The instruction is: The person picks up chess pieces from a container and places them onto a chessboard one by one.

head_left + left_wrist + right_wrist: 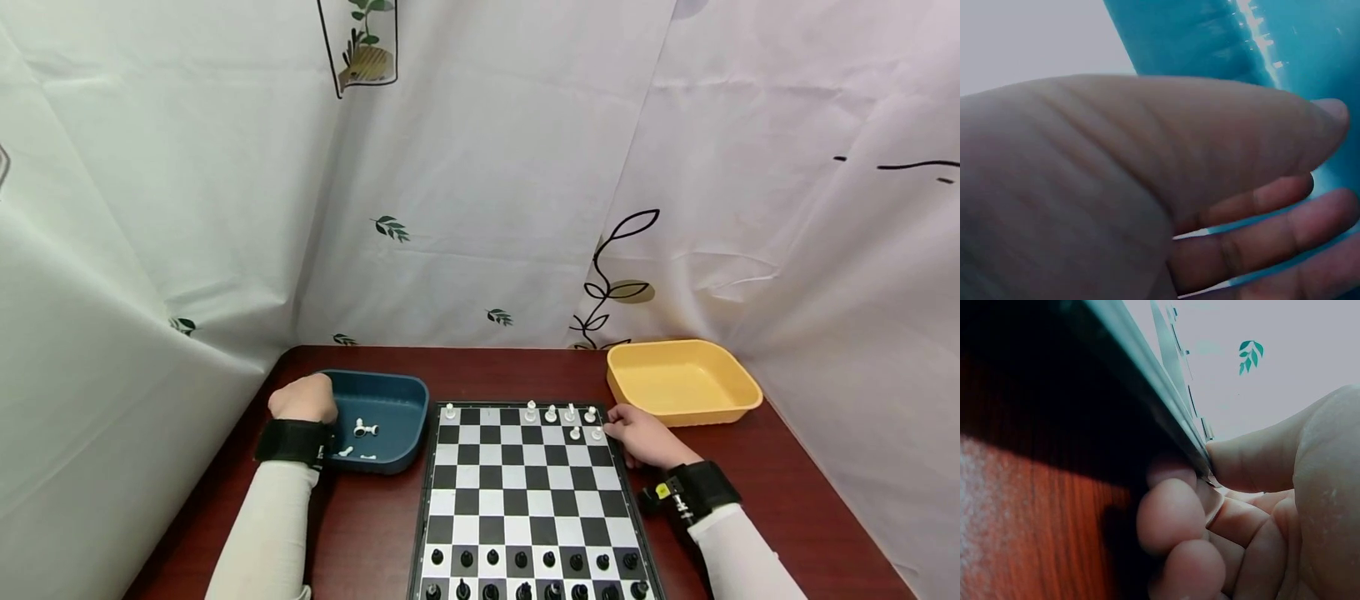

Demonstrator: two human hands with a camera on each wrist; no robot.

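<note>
The dark red tabletop (360, 542) carries a chessboard (528, 492), the landmark here. At the board's far right corner sits a yellow tray (682, 383), and just beside its far left edge a dark teal tray (397, 396) with a few white pieces (365, 430) lying loose on its floor.

The left hand (303, 398) rests at the teal tray's left rim, away from the board. In the left wrist view its fingers (1272, 240) lie fairly straight and slightly spread against the teal wall, thumb laid over them; the grip is released and holds nothing that shows.

The right hand (641, 437) lies on the tabletop against the board's right edge, near its far corner. In the right wrist view its fingers (1175, 515) are curled under the board's edge with the thumb above, so the grip clasps the edge of the board.

White pieces (558, 414) stand along the board's far rows, two of them just beside the right hand's fingertips. Black pieces (532, 575) fill the two nearest rows.
</note>
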